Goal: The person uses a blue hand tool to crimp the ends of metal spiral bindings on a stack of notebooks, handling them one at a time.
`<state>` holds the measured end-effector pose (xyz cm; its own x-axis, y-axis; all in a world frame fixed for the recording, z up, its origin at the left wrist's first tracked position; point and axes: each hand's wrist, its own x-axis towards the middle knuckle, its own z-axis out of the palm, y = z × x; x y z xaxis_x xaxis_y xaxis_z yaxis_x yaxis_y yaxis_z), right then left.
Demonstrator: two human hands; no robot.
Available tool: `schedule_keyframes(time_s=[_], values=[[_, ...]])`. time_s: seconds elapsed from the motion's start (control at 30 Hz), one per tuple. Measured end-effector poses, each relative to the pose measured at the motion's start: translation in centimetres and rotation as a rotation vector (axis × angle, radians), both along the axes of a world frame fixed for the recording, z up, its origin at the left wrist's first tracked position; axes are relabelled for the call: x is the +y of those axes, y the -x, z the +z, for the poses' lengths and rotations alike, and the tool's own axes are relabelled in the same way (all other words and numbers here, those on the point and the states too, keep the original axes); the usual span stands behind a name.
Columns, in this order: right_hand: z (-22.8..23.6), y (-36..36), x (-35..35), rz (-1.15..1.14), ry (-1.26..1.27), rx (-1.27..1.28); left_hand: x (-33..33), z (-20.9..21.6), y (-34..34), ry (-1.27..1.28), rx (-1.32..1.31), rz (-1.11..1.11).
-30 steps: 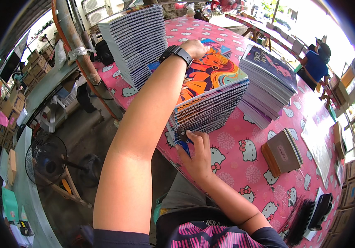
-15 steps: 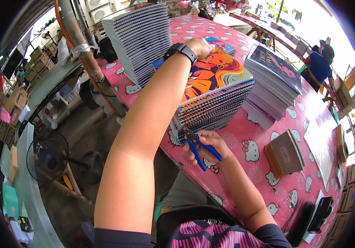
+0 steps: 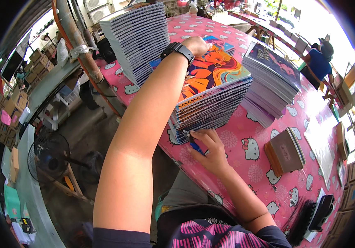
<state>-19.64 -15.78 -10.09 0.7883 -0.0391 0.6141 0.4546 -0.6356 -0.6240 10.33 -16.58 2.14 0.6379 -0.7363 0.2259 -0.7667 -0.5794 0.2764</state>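
Observation:
A stack of spiral notebooks stands before me. Its top cover shows an orange and yellow illustrated figure with flowing hair. My left hand, with a dark watch on its wrist, reaches across and is curled at the stack's far left edge; its fingertips are mostly hidden. Low at the stack's near corner, my right hand is closed around blue-handled wire cutters. The cutters' jaws are at the coil ends of the lower notebooks; whether they touch a wire cannot be made out.
A taller notebook stack rises at far left, and another leaning stack stands to the right. A small brown-grey block of booklets and black coils lie on the pink table. A person works at far right.
My right hand has turned over and brought the cutters in against the stack's near lower corner, closing its fingers around the handles. The left hand stays at the stack's far edge.

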Motion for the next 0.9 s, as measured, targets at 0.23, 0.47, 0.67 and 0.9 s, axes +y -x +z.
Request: schedule_keyframes(time_s=[0.23,0.47,0.67,0.9], values=[[0.4,-0.1,-0.2,-0.094,0.033,-0.063,-0.9,0.2,1.4,0.053,0.104,-0.014],[0.3,-0.1,0.6,-0.078,-0.025,-0.044,-0.9,-0.9,-1.0,-0.06,-0.143,-0.078],[0.5,-0.3,1.0,-0.056,-0.086,-0.038,-0.5,-0.2,-0.2,0.002,-0.015,0.0],[1.2,-0.4,0.6,0.004,-0.119,-0.054,0.1,0.3,0.4,-0.03,0.043,-0.03]])
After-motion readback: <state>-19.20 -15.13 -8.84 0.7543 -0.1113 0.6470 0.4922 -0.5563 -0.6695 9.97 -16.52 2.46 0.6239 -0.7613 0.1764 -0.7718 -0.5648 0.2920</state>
